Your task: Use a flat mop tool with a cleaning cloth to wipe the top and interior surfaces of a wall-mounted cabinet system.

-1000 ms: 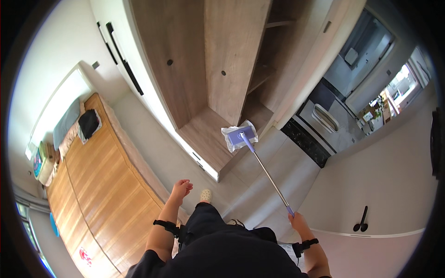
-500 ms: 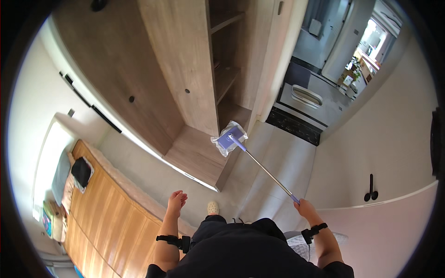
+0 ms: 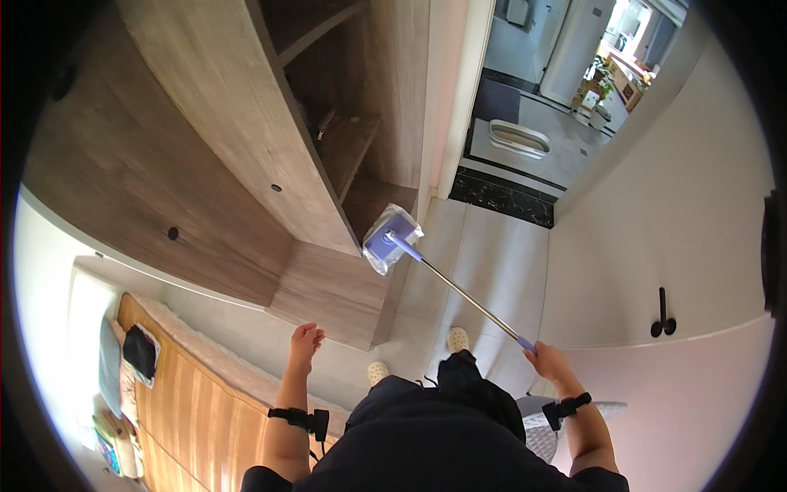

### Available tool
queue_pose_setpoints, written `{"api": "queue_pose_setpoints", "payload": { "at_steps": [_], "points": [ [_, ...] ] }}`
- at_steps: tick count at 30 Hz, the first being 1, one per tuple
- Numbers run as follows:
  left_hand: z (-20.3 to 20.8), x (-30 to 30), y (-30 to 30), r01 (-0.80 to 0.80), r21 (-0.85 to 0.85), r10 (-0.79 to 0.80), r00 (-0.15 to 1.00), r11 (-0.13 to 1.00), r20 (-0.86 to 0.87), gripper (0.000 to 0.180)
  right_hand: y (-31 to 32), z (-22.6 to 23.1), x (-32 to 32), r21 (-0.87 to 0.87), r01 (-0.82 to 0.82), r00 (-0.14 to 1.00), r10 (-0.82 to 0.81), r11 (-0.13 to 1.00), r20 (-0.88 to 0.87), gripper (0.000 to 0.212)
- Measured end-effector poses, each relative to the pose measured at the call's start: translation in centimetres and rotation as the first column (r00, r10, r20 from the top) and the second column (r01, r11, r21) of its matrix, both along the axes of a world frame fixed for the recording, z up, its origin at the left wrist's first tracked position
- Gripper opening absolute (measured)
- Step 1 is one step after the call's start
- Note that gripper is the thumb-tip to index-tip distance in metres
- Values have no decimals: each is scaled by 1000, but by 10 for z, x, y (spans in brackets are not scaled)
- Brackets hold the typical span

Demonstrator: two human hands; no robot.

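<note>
A flat mop slants up and away from my right hand, whose fingers are wrapped round the lilac grip at the end of its metal pole. Its rectangular lilac head is raised, with a whitish cloth or sheet sticking out round the edges. The head is by the front edge of the open wooden shelving; whether it touches cannot be told. My left hand hangs free in front of the cabinet's low wooden base, its fingers loosely bent and a little apart, holding nothing.
Tall wooden cabinet panels rise at the left and ahead. A black stone threshold crosses the doorway, with an oblong basin beyond. A slatted wooden bed stands at lower left. A white cabinet door is at right.
I have stepped forward, and a second clog now shows. The view has shifted toward the shelving and doorway. The mop head is closer to the shelf edge; my right hand keeps its grip.
</note>
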State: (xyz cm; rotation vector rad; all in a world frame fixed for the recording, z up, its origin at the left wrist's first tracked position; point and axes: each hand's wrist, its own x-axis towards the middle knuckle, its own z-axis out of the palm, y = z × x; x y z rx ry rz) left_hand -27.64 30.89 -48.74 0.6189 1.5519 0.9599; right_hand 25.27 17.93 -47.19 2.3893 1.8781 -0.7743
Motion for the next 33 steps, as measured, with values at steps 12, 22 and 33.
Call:
{"api": "queue_pose_setpoints", "payload": {
  "at_steps": [12,22,33],
  "points": [
    [5,123,-29,-197,12,197,980,980,-34,19,171,28,102,115,-442,870,456,890,-185,20],
    [-13,127,-131,-518,-114,514,856,848,-62,20,290,-15,41,154,-660,723,678,735,-136,23],
    [-5,135,-150,-573,-128,552,817,809,-166,17,340,-47,-32,50,-661,724,654,748,-218,26]
  ]
}}
